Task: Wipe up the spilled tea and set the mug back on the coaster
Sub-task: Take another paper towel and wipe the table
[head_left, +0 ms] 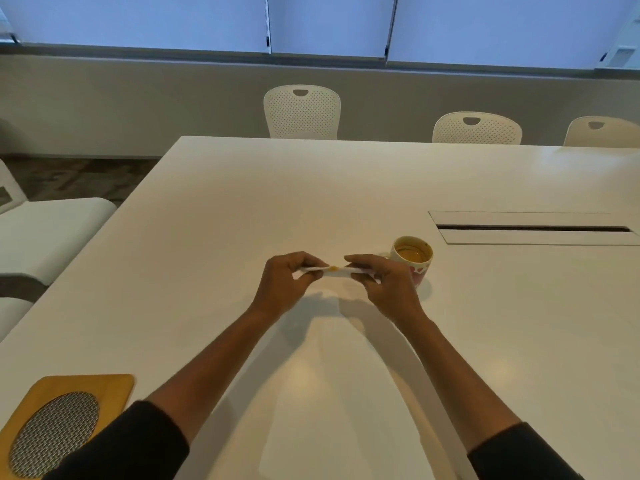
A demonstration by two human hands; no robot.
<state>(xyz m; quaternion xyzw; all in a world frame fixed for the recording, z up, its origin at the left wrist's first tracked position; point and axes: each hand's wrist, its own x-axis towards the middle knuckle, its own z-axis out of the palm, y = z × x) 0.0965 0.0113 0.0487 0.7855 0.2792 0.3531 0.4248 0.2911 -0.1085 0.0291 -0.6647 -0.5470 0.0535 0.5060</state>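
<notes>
Here, both hands are raised a little above the white table (214, 258), holding a folded white tissue (341, 270) stretched flat between them. The left hand (284, 282) pinches the tissue's left end with its fingers curled over the top and the thumb underneath, and the right hand (384, 282) pinches the right end in the same way, so both grips are narrow and closed on the paper. The short span of tissue that shows between the two hands carries a small yellow-orange stain (333, 269), just beside the left hand's fingertips. The hands' shadows fall on the tabletop directly beneath them. The mug (414, 259) stands upright on the table just beyond and to the right of the right hand, partly hidden behind its knuckles; whether they touch cannot be told. It is cream-coloured with a red pattern on its side and holds a shallow pool of amber tea at the bottom. The coaster (79, 393), a yellow wooden square with a round metal mesh inset, lies well apart from the mug at the near left corner of the table, partly covered by the dark sleeve (131, 445) of the left arm. A long cable slot (533, 229) is set into the tabletop to the right beyond the mug. White perforated chairs (302, 112) stand along the far edge of the table.
</notes>
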